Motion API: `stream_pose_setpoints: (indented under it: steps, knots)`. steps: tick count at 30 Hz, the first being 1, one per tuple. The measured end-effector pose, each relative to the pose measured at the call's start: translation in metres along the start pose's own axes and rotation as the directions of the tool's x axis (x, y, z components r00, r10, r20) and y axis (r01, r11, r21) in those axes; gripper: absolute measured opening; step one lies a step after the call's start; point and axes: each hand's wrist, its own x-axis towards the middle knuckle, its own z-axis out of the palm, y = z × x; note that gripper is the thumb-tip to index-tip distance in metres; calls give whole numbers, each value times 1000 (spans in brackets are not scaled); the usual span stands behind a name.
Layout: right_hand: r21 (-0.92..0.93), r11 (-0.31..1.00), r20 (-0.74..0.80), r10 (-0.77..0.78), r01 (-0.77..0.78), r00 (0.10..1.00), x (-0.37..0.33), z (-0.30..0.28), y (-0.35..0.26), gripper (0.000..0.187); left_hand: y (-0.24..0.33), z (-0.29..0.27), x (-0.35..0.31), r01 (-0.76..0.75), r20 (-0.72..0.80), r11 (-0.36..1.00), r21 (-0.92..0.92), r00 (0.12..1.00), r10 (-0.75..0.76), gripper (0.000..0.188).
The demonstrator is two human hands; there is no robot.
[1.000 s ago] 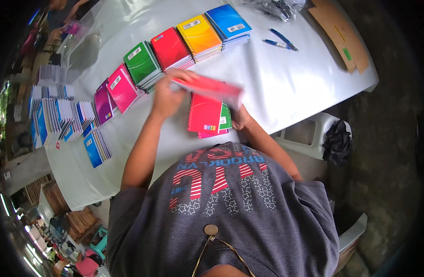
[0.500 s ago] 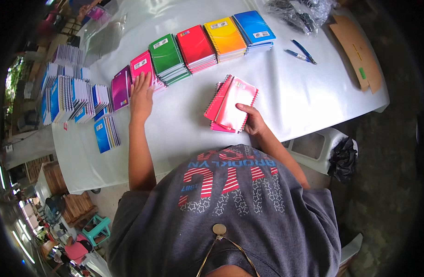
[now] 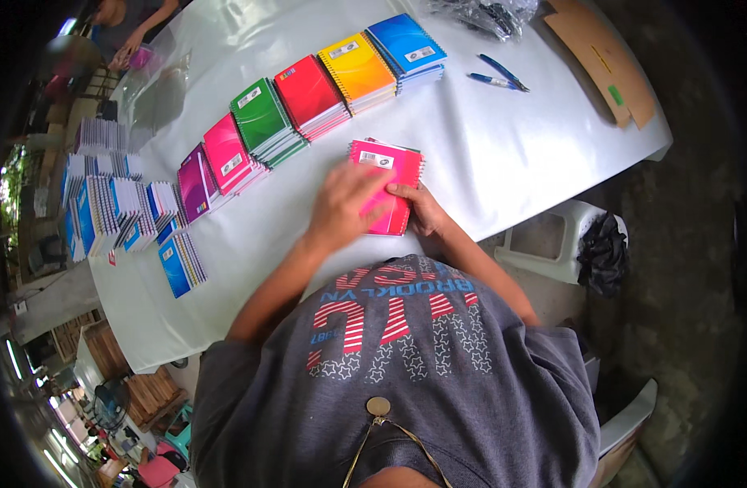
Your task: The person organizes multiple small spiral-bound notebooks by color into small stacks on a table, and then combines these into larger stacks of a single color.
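Note:
My right hand [image 3: 422, 208] grips the right side of a small pile of spiral notebooks, thumb on top. A pink notebook [image 3: 402, 163] with a white label lies uppermost; edges of others show beneath it. Over its left part is my left hand [image 3: 341, 207], blurred, its fingers stretched out and apart. Beyond my hands runs a slanting row of notebook stacks: purple [image 3: 195, 175], pink [image 3: 221, 146], green [image 3: 260, 114], red [image 3: 308, 89], yellow [image 3: 356, 65] and blue [image 3: 402, 42].
At the left stand several blue-covered notebook bundles [image 3: 105, 207], with a smaller blue stack [image 3: 178, 264] nearer me. Two blue pens [image 3: 499, 77], clear plastic wrapping [image 3: 491, 16] and brown cardboard [image 3: 601, 61] lie on the right. Another person's hand [image 3: 128, 50] shows at the far left.
My left hand has moved from the pink stack in the row to the held pile. A labelled pink notebook now tops that pile, where a red one lay before. The view has shifted slightly.

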Motion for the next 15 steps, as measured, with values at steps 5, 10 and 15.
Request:
stream_pose_setpoints:
  steps: [5,10,15]
  knots:
    - [87,994,105,61,-71,993,3,-14,-1,52,-58,0,92,95,-265,974,204,964,-38,37]
    - [267,962,92,39,-62,995,7,-19,-3,54,-85,-10,102,364,-102,931,28,928,-359,35]
    - [444,896,72,-11,-22,997,9,-17,-5,59,-51,-38,80,28,-193,659,-751,946,-260,17]
